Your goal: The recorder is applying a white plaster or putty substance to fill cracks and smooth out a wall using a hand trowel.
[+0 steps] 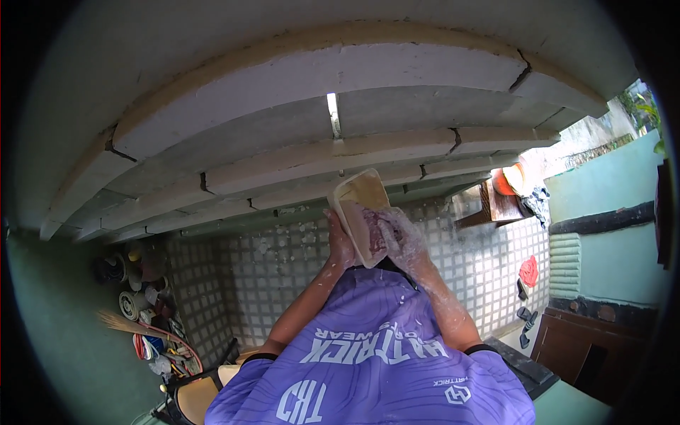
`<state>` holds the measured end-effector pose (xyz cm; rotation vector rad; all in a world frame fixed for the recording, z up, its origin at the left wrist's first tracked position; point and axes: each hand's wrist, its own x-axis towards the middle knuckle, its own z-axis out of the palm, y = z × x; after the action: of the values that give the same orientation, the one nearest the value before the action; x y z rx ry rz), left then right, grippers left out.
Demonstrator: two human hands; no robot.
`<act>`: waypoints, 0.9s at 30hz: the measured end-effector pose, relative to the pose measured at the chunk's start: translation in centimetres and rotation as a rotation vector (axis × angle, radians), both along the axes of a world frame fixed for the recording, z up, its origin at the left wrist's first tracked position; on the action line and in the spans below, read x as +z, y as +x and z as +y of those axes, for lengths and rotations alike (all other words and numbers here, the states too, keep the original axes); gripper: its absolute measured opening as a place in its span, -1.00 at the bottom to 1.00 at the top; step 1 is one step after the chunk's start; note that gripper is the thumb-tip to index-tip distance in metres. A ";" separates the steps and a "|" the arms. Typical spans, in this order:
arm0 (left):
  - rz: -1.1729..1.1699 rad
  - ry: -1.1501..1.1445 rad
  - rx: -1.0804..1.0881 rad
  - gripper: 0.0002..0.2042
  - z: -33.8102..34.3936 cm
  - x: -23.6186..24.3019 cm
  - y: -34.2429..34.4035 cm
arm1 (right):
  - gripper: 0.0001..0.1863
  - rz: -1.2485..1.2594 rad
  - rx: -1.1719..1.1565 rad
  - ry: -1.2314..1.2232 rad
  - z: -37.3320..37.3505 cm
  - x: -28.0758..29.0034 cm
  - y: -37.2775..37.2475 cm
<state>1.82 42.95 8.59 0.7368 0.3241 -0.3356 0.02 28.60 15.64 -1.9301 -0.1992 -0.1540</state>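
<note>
A cream rectangular plastic tub [363, 188] is held tilted in front of my chest. My left hand [341, 241] grips its left side, fingers behind the wall. Reaching into the tub, my right hand [402, 239] is coated in white paste or lather up the wrist. A pinkish-white wet mass [370, 221] lies inside by its fingers; I cannot make out whether it is loose paste or a cloth. The right fingers are blurred and partly hidden by the white coating. White smears also show along my right forearm.
Pale beams [319, 67] with dark cracks span overhead. White splashes mark the checkered tile floor [283, 276]. A wooden table [499, 205] with an orange bucket [503, 181] stands right. At left lie a broom [124, 322] and clutter; a red cloth [528, 271] lies right.
</note>
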 end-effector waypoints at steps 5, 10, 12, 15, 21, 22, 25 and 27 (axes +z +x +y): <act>-0.056 -0.043 -0.007 -0.16 -0.4 -0.2 0.7 | -0.76 0.037 -0.018 0.046 0.4 -0.4 0.4; -0.128 -0.059 -0.139 -0.14 -0.3 -0.4 1.8 | -0.78 0.142 -0.029 0.185 -0.6 -1.1 2.0; -0.038 -0.169 -0.163 -0.13 -0.3 -1.2 2.0 | -0.79 0.119 -0.046 0.228 -1.0 -1.1 2.2; -0.077 -0.252 -0.145 -0.13 -0.8 -1.4 1.9 | -0.79 0.091 -0.169 0.159 -1.5 -0.2 2.1; -0.110 -0.197 -0.073 -0.19 -2.8 -0.7 1.6 | -0.77 0.007 -0.217 -0.058 -3.4 0.9 3.6; -0.111 -0.193 -0.071 -0.19 -3.3 -0.6 1.8 | -0.77 0.007 -0.215 -0.053 -3.6 0.5 4.0; -0.095 -0.155 -0.046 -0.19 -4.4 -0.3 1.9 | -0.75 -0.065 -0.160 -0.032 -4.1 0.1 4.6; -0.112 -0.121 -0.088 -0.22 -4.7 -0.2 2.1 | -0.75 -0.008 -0.065 0.039 -4.5 1.1 5.0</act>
<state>3.95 38.23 8.35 0.6493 0.1638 -0.3923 5.01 24.06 16.70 -1.8979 -0.1377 -0.2068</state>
